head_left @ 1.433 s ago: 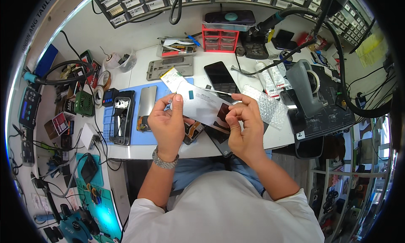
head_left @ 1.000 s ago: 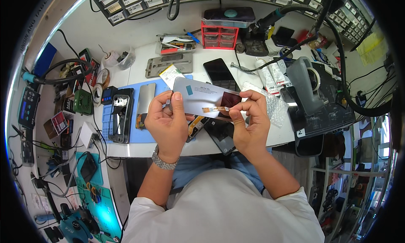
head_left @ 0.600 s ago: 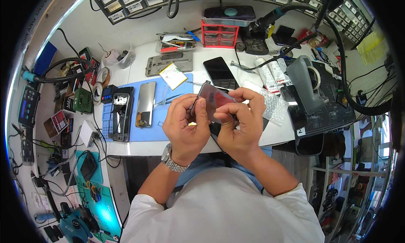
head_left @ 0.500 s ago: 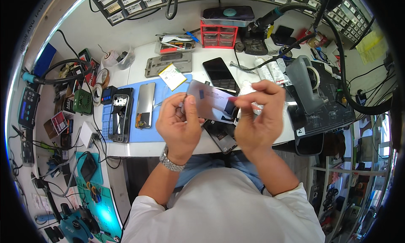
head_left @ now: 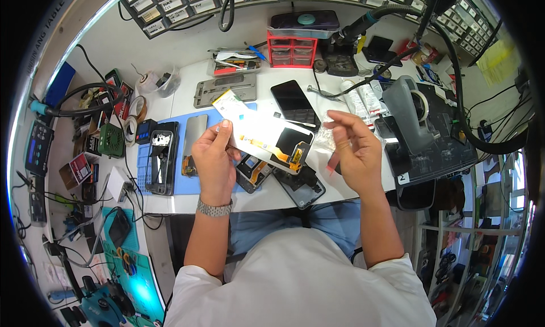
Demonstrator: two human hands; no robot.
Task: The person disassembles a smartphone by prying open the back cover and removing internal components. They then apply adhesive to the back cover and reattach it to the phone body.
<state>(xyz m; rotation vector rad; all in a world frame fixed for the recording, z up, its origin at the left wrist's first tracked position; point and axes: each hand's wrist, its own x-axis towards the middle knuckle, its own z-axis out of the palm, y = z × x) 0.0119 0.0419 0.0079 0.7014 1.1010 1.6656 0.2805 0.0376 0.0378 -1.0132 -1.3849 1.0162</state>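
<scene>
My left hand pinches a phone display panel by its left edge, above the table. The panel's silvery back faces up, with an orange flex cable and a dark patch at its right end. To the right, my right hand is empty and raised, thumb and index finger apart. A blurred, translucent red strip shows just below its thumb, apparently loose. Beneath the panel lie an opened phone body and a dark phone part. A yellow-edged white piece shows behind the panel, partly hidden.
On the blue mat lie another display panel and a phone frame. A black phone lies farther back, near white tubes. A red drawer box stands at the back. A cable-fed arm overhangs the right side.
The display panel has tilted, so its back now shows bright with the flex cable. My left hand moved left; my right hand drew away from the panel, and the red strip came off with it.
</scene>
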